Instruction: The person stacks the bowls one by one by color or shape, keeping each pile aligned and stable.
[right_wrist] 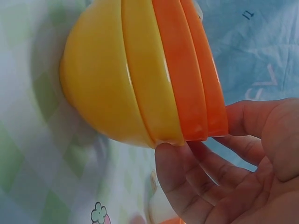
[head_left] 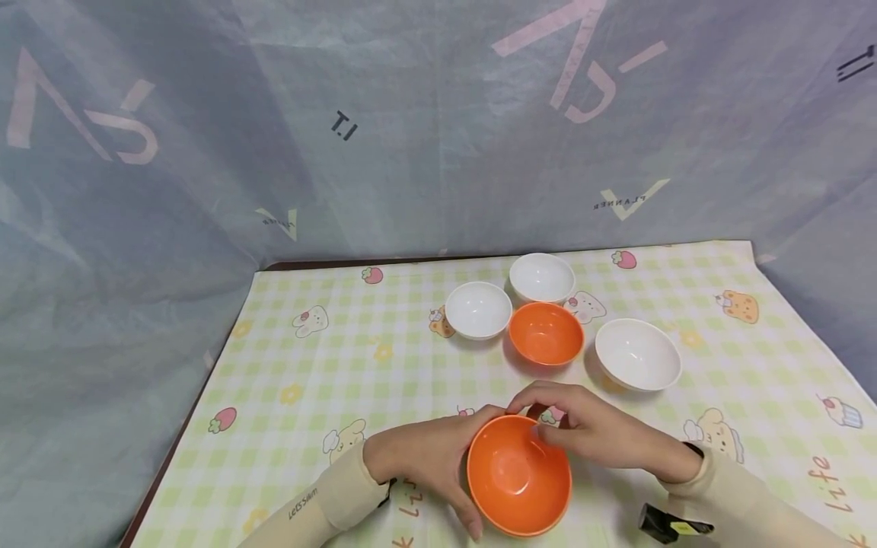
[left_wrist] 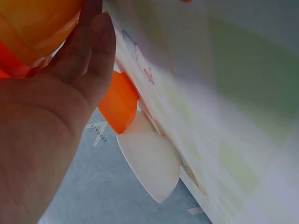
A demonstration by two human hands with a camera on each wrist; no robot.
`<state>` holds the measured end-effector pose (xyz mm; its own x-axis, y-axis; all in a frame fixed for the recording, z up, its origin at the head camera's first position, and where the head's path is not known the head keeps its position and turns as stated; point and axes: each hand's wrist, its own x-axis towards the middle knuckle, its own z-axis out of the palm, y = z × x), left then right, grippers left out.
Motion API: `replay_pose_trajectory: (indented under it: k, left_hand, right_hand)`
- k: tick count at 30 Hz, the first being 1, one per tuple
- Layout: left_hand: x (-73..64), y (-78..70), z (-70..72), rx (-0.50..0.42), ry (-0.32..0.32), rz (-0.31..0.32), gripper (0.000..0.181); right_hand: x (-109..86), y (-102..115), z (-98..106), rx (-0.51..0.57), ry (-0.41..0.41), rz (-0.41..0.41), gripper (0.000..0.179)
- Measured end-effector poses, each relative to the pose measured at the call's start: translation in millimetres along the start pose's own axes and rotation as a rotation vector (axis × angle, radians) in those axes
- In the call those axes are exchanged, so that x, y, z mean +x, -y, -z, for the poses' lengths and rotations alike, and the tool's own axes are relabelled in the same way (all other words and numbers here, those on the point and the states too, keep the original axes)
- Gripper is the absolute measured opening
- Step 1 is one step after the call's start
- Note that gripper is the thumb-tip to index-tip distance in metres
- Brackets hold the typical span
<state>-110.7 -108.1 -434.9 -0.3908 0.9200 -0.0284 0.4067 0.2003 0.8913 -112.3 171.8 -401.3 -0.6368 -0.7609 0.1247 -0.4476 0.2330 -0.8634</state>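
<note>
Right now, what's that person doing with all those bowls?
A person has both hands on a stack of bowls, yellow below and orange on top. The left hand cups its left side, and the right hand grips the rim on the other side. Farther back on the checked cloth sit three white bowls and a separate orange bowl, with neither hand on them.

Head view is showing soft, even light, glare spotting the orange bowl [head_left: 518, 472]. Left wrist is running dimmer, the near table [left_wrist: 252, 140] blurring.
</note>
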Motion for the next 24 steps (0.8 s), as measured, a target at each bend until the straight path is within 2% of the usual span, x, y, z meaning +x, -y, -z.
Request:
replay_pose_trajectory:
  k: [3, 8, 11, 14, 17, 19, 22, 24]
  left_hand:
    - [-1.5, -0.6, 2.2, -0.018, -0.004, 0.023, 0.116]
    - [-2.8, -1.3, 2.2, 0.045, -0.037, -0.021, 0.115]
    - [-2.7, -1.5, 0.7, 0.099, -0.056, -0.031, 0.115]
    - [-4.2, -2.0, -0.8, 0.141, -0.066, -0.009, 0.121]
    - [-7.3, -3.6, -1.5, 0.209, -0.076, 0.016, 0.134]
    - [-8.7, -4.9, -1.7, 0.251, -0.083, 0.018, 0.140]
    - [-8.9, -6.3, -1.7, 0.302, -0.090, 0.023, 0.140]
    - [-8.3, -6.1, -1.7, 0.302, -0.094, 0.017, 0.137]
  right_hand:
    - [0.8, -1, -1, -0.002, 0.000, 0.006, 0.034]
    - [-0.8, -4, 0, -0.012, -0.042, -0.020, 0.029]
    - [-5.6, -7, 3, -0.052, -0.122, -0.078, 0.025]
    - [-11.2, -9, 6, -0.121, -0.231, -0.126, 0.026]
    - [-15.9, -12, 10, -0.213, -0.351, -0.161, 0.033]
    - [-18.0, -13, 15, -0.242, -0.408, -0.208, 0.044]
    - [-18.6, -15, 22, -0.221, -0.443, -0.320, 0.062]
    - [-17.5, -16, 26, -0.181, -0.439, -0.384, 0.072]
